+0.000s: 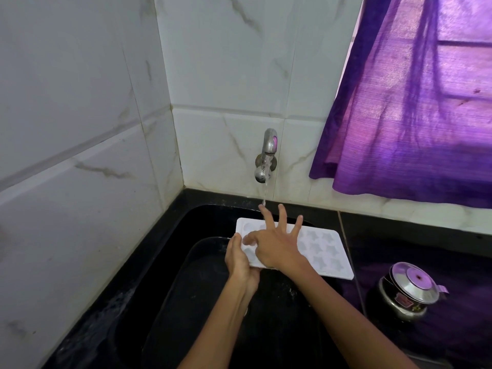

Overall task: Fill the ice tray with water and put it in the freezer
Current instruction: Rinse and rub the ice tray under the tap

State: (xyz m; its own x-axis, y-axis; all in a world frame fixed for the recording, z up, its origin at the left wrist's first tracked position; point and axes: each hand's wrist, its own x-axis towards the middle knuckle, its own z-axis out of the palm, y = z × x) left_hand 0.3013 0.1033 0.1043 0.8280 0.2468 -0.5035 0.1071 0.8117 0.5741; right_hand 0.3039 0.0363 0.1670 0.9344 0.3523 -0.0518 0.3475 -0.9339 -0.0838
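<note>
A white ice tray (323, 250) with star-shaped and round moulds is held over the black sink (186, 219). My left hand (239, 258) grips its near left edge, thumb on top. My right hand (277, 241) rests on the tray's left part with fingers spread and straight. A thin stream of water falls from the metal tap (267, 155) on the tiled wall and lands on my right hand's fingers at the tray's far edge.
A dark tub (191, 296) sits in the sink under the tray. On the black counter to the right stands a steel pot with a lid (408, 288). A purple curtain (415, 102) hangs at upper right. White tiled walls close the left and back.
</note>
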